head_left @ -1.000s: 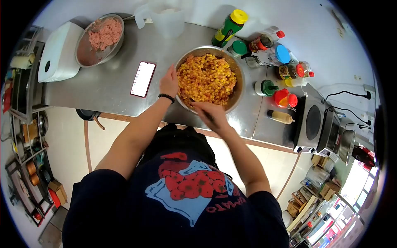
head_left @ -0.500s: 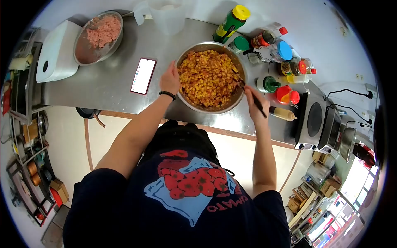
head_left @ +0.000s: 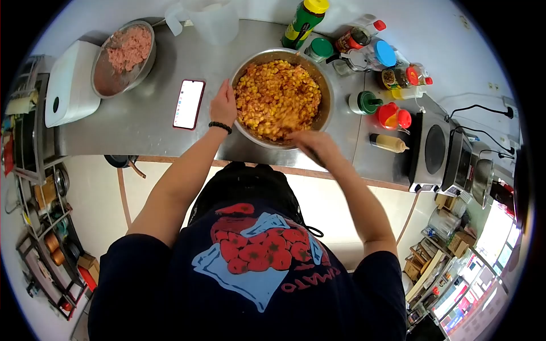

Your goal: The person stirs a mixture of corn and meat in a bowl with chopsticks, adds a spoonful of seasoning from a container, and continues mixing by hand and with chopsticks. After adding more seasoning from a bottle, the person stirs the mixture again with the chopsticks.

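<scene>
A large metal bowl (head_left: 329,108) full of a yellow corn and reddish mixture (head_left: 276,96) stands on the steel counter (head_left: 153,128). My left hand (head_left: 223,106), with a dark beaded bracelet at the wrist, grips the bowl's left rim. At the bowl's lower rim is my right hand (head_left: 314,145), closed around the dark handle of a utensil (head_left: 316,157). The utensil's far end is hidden in the mixture, which looks blurred there. Left of the bowl lies a phone (head_left: 189,104) with a lit white screen.
Ground meat fills part of a tilted metal bowl (head_left: 124,59) beside a white appliance (head_left: 71,85). A plastic jug (head_left: 213,21) stands at the back. Jars and bottles line the right, with a sauce bottle (head_left: 389,142) near a hot plate (head_left: 435,149).
My right hand has moved left and down along the bowl, from its right side to its lower rim, with the utensil. My left hand stays on the left rim. The view has shifted slightly.
</scene>
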### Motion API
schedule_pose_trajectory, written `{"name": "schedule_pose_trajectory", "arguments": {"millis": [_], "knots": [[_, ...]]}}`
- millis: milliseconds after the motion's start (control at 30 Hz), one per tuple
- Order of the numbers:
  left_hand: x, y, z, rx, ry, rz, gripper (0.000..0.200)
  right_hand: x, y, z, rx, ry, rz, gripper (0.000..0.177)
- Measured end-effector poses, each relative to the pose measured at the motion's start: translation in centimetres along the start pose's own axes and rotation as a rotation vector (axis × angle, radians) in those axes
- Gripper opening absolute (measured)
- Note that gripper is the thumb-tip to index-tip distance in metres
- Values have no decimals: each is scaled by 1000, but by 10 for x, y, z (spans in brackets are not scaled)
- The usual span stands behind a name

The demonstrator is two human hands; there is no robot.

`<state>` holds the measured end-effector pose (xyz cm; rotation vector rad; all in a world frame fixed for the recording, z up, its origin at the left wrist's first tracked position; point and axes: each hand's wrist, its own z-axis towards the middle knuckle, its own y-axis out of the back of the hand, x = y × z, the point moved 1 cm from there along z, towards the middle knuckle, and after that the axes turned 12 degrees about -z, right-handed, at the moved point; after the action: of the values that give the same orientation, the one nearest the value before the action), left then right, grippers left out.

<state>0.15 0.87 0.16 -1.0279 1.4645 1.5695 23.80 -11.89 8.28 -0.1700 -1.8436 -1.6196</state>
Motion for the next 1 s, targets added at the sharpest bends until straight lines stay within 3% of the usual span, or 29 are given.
{"name": "schedule_pose_trajectory", "arguments": {"millis": [100, 233, 300, 367, 400, 433, 500, 533, 600, 633, 700, 800, 867, 900, 967, 1000], "knots": [[-4, 2, -1, 11, 31, -20, 38, -29, 15, 17, -162, -41, -58, 19], [1, 0, -1, -32, -34, -1, 38, -1, 60, 31, -257, -183, -115, 18], [-5, 2, -1, 57, 174, -75, 38, -4, 62, 35, -245, -269, -89, 17], [-6, 1, -1, 37, 134, -76, 38, -19, 43, 42, -459, -395, -96, 16], [-6, 1, -1, 17, 98, -68, 39, -24, 20, 47, -557, -271, -167, 15], [-5, 1, -2, 6, 98, -70, 39, -16, 0, 47, -532, -240, -100, 14], [0, 2, 2, 19, 123, -126, 39, 6, -12, 48, -222, -100, 39, 15], [3, 6, 6, 18, 123, -120, 39, 19, -5, 43, -223, -99, 45, 15], [9, 11, 22, 148, 132, -136, 40, 38, 24, 40, 69, 99, -7, 14], [5, 15, 35, 147, 132, -132, 40, 46, 40, 49, 68, 102, -3, 14], [-8, 17, 65, 369, 295, -136, 43, 59, 68, 68, 369, 247, -62, 13], [-12, -1, 103, 484, 296, -304, 45, 78, 59, 131, 604, 403, -145, 13], [-24, -14, 129, 641, 339, -337, 40, 58, 42, 181, 501, 405, -165, 16], [-19, -19, 141, 668, 311, -328, 40, 47, 54, 202, 477, 260, -81, 17], [-3, -30, 159, 996, 120, -3, 36, 10, 77, 231, 457, -21, 193, 20], [-20, -19, 147, 892, 206, -149, 32, -15, 87, 236, 464, -156, 383, 21]]}}
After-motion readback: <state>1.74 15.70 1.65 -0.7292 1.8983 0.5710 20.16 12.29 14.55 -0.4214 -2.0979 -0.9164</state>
